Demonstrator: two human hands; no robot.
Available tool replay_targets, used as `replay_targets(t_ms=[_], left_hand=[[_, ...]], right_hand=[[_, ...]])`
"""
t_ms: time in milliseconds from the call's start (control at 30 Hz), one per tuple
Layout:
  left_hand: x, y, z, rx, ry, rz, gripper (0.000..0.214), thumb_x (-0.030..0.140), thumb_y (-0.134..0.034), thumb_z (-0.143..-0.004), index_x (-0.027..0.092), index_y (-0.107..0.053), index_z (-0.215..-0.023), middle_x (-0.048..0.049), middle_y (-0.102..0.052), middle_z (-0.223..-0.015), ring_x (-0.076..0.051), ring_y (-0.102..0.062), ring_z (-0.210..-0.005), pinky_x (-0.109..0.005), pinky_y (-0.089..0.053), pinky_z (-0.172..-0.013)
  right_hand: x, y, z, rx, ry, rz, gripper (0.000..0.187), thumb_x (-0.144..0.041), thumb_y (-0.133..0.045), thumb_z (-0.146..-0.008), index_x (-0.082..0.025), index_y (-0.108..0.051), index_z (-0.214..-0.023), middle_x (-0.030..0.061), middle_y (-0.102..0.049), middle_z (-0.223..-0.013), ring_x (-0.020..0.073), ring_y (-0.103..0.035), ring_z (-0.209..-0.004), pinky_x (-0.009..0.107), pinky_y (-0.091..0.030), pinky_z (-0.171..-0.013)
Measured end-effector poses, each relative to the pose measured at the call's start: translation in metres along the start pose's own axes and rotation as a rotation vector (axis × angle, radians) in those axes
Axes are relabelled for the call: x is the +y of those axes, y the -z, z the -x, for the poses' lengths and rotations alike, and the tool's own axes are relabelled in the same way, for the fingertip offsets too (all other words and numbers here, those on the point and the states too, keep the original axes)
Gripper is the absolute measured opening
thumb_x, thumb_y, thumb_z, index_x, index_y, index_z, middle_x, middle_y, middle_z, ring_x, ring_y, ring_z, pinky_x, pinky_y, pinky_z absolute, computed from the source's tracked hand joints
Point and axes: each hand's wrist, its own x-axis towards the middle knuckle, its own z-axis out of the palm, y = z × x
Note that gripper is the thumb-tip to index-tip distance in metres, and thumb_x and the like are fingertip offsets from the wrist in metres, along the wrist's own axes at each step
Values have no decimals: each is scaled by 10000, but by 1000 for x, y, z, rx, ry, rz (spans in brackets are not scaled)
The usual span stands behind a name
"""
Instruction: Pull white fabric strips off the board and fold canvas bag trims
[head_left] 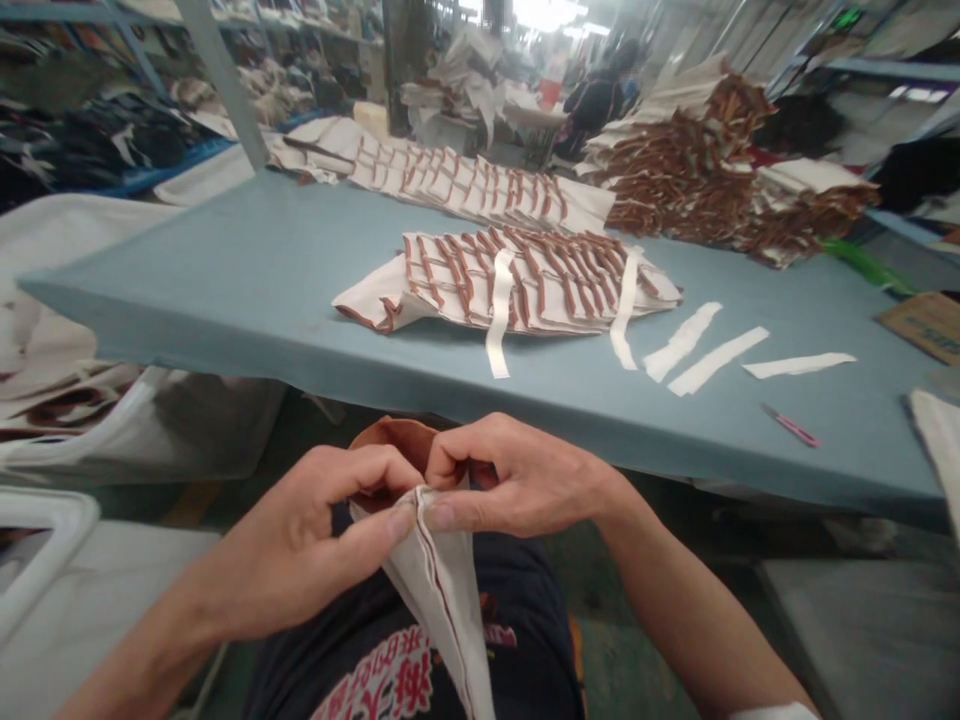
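Observation:
Over my lap, both hands pinch the top of one cream fabric piece (442, 590) with a brown trim edge and a brown lining bunched behind. My left hand (330, 540) grips its left side with thumb and fingers closed. My right hand (517, 485) is closed on the right side, thumb pressed along the seam. The fabric hangs down between my knees. On the blue table (225, 270) ahead lies a fanned row of similar cream-and-brown pieces (517, 285) with two white strips laid across it.
Loose white strips (709, 350) and a small pink cutter (789, 426) lie on the table's right. A longer row of pieces (465, 185) and tall stacks (712, 160) sit at the back. White bins stand at left (45, 540). A person works far behind.

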Motion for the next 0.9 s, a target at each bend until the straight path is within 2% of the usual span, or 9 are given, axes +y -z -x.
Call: replay_targets(t_ms=[133,233,300,567,733,900], left_hand=[[-1,1,-2,-18,71,51,255,310,-692,-981,212,-788,-767,62,-755,-671,-83,-665,-569,-116,-490,-548],[-6,2,0,-20,117,77,247,324,-710,-975,207,-809,-781,48,-748,-681,-91,-656,-581,-123,-502,-559],[-11,3,3,-26,138,109,256,346,-713,-994,208,-819,-806,42,-753,-700,-97,-658,-602,-129,-513,-581],[-26,5,10,-70,193,264,217,373,-759,-1016,229,-859,-889,33,-829,-782,-113,-731,-674,-125,-550,-642],[-28,9,14,-75,222,295,240,412,-751,-1024,229,-856,-909,21,-826,-805,-124,-727,-700,-141,-557,-659],[-24,12,13,-44,264,246,273,434,-829,-928,194,-796,-802,35,-729,-718,-99,-608,-642,-136,-485,-600]], right_hand=[[2,-1,-5,-23,-9,-19,369,-498,-832,-942,-168,-675,-889,-60,-582,-774,94,-470,-679,249,-354,-635],[-2,-3,-7,7,-77,25,462,-585,-868,-881,-182,-645,-846,-58,-568,-761,105,-474,-687,258,-331,-636],[-4,-5,-8,29,-90,41,479,-593,-863,-889,-186,-618,-820,-57,-556,-756,106,-466,-690,261,-323,-649],[5,-7,-11,-4,-24,-119,332,-431,-806,-951,-173,-641,-822,-58,-575,-752,99,-484,-699,238,-369,-656],[3,-12,-11,26,-23,-41,252,-376,-750,-974,-170,-675,-850,-58,-589,-729,98,-501,-682,228,-361,-641],[2,-19,-13,83,-34,66,234,-340,-740,-974,-174,-652,-834,-61,-588,-730,83,-476,-646,227,-337,-626]])
